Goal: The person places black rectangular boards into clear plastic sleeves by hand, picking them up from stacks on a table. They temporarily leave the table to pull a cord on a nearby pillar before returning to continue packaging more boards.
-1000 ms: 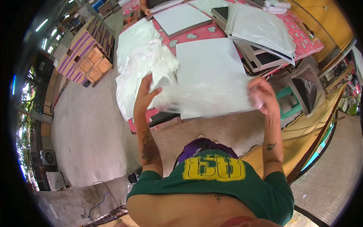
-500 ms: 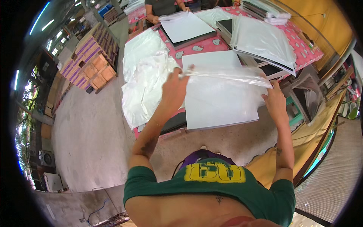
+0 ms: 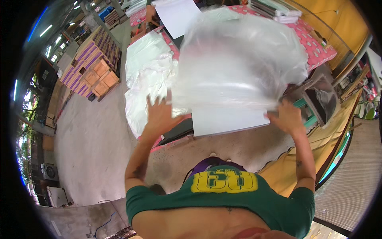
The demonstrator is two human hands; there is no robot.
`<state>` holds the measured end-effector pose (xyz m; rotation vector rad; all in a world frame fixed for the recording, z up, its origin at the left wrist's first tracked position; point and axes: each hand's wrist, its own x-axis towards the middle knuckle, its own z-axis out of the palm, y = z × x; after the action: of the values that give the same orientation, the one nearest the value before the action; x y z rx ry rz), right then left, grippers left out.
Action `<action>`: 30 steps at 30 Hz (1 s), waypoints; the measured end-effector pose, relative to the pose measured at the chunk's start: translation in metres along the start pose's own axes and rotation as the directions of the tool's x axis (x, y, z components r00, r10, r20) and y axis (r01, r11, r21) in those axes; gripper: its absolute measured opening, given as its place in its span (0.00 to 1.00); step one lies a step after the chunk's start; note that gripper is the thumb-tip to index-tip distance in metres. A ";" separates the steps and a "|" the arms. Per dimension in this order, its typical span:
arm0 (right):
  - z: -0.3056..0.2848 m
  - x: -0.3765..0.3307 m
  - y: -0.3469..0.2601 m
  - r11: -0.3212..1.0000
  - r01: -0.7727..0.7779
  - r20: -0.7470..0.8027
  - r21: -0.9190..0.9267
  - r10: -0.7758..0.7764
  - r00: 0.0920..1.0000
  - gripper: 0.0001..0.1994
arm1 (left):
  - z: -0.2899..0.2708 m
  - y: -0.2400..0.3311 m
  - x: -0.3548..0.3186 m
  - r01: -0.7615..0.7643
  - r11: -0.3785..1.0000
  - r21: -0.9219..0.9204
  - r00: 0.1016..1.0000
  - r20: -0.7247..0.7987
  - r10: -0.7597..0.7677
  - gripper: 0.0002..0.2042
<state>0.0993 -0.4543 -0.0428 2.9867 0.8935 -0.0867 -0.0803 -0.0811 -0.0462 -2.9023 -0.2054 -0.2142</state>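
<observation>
A clear plastic bag (image 3: 234, 67), puffed up and blurred by motion, spreads across the table between my hands. Beneath its near edge lies a white sheet or board (image 3: 229, 121); the bag covers its far part. My left hand (image 3: 160, 117) is open at the bag's left corner, fingers spread and thumb pointing inward. At the right corner my right hand (image 3: 288, 117) has its thumb apart from the fingers, and the fingertips touch or nearly touch the blurred plastic. A heap of milky plastic bags (image 3: 149, 79) lies left of the sheet.
Across the pink patterned table (image 3: 324, 53) a co-worker, partly hidden, is beside another white sheet (image 3: 177, 18). More plastic-wrapped stacks (image 3: 274, 10) lie at the back right. A framed panel (image 3: 320, 99) leans beside a green stool (image 3: 308, 113). Stacked cartons (image 3: 93, 65) stand on the floor at left.
The plastic, earlier a gathered strip stretched between my hands, has billowed up and away from me. Both hands have drawn nearer and spread apart. The co-worker's sheet has shifted left and up.
</observation>
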 end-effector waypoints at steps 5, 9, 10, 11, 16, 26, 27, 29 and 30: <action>0.019 -0.001 0.037 0.692 0.192 0.087 0.696 -0.346 0.934 0.27 | 0.001 -0.043 -0.021 -0.173 0.004 -0.985 0.966 -0.169 0.195 0.14; 0.026 0.022 0.064 -0.138 0.200 -0.242 0.970 -0.491 0.837 0.22 | -0.056 0.022 0.018 -0.291 0.652 -0.700 0.607 0.392 0.691 0.08; 0.027 0.023 0.068 -0.073 0.190 -0.196 0.979 -0.586 0.786 0.21 | -0.052 0.027 0.017 -0.387 0.617 -0.686 0.663 0.258 0.703 0.10; 0.027 0.025 0.073 0.004 0.191 -0.139 0.982 -0.672 0.727 0.19 | -0.036 0.031 0.017 -0.486 0.578 -0.656 0.699 0.105 0.707 0.11; 0.011 0.004 0.041 0.544 0.071 0.436 0.836 -0.738 0.515 0.14 | 0.027 0.003 0.000 0.386 -0.617 -0.686 0.898 0.127 0.421 0.15; 0.116 -0.003 0.095 0.390 0.262 0.159 0.883 -0.773 0.615 0.10 | 0.027 0.031 0.003 0.508 -0.744 -0.434 0.861 0.286 0.421 0.16; 0.095 -0.006 0.056 0.358 0.273 0.152 0.893 -0.810 0.566 0.11 | 0.038 0.029 -0.001 0.567 -0.683 -0.460 0.821 0.246 0.516 0.19; 0.079 -0.012 0.042 0.090 -0.005 0.068 0.996 -0.710 0.701 0.11 | 0.038 0.026 -0.003 0.636 -0.333 -0.697 0.679 0.299 0.671 0.18; 0.079 -0.015 0.053 -0.222 -0.228 0.079 0.948 -0.528 0.845 0.12 | 0.036 0.025 -0.004 0.588 -0.013 -0.809 0.596 0.422 0.683 0.15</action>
<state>0.1128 -0.5097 -0.1204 3.1596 1.6335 -2.9105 -0.0756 -0.0976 -0.0869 -4.0381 0.0454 2.2231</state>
